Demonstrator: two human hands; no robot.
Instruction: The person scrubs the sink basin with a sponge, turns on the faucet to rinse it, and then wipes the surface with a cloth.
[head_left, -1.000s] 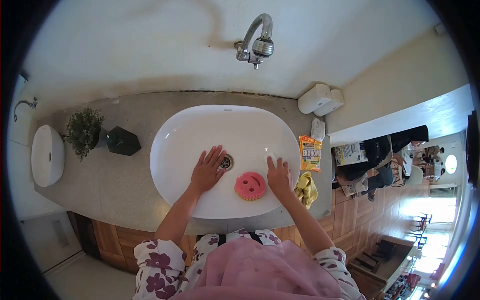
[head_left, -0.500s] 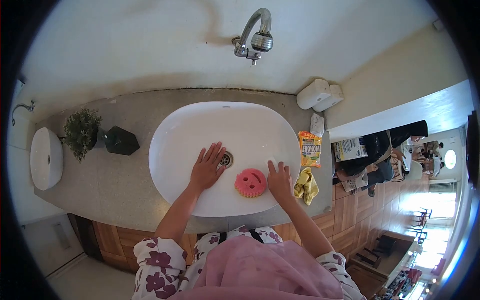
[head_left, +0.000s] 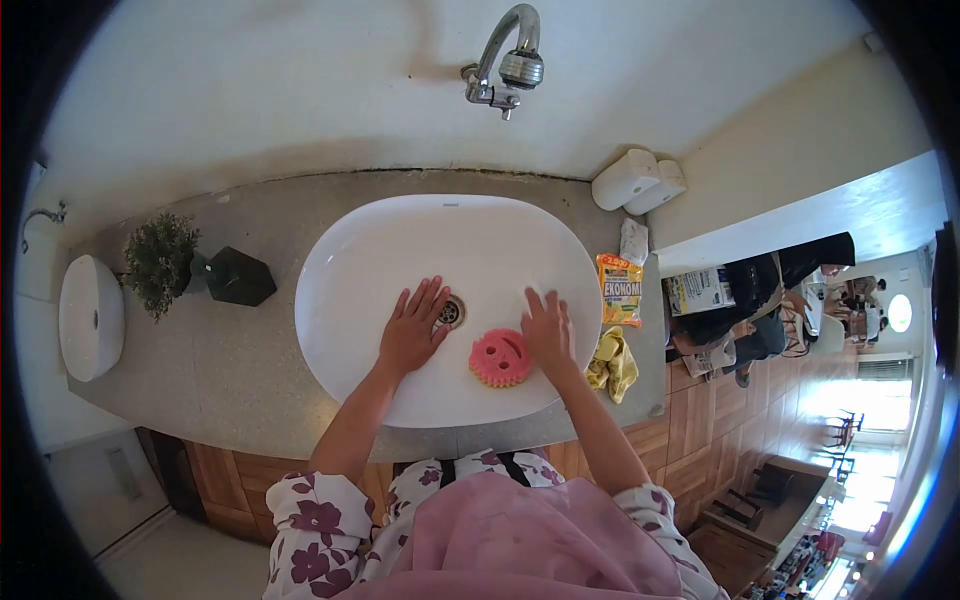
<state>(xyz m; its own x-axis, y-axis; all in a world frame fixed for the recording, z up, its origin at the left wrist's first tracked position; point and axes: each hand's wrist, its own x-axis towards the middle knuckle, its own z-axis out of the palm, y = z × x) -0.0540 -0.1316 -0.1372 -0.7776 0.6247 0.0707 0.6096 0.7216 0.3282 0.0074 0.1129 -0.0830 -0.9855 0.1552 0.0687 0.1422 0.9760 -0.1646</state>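
A white oval sink basin (head_left: 375, 235) lies in front of me, with a metal drain (head_left: 452, 312) in its bottom. My left hand (head_left: 415, 325) rests palm down on the basin, its fingers stretched out beside the drain. A pink sponge with a smiley face and a scalloped yellow edge (head_left: 500, 358) sits on the basin floor between my hands. Just right of the sponge is my right hand (head_left: 549, 332), its fingers spread and slightly blurred, holding nothing that I can see.
On the counter right of the sink lie a yellow EKONOMI packet (head_left: 621, 290), a yellow cloth (head_left: 613, 366) and a crumpled white wrapper (head_left: 634, 242). A faucet (head_left: 515, 70) juts from the wall. A potted plant (head_left: 160, 265) and dark green vase (head_left: 240, 277) stand left.
My right hand has moved up and slightly left across the basin, and its fingers have spread. My left hand stays beside the drain. The whole view has shifted slightly.
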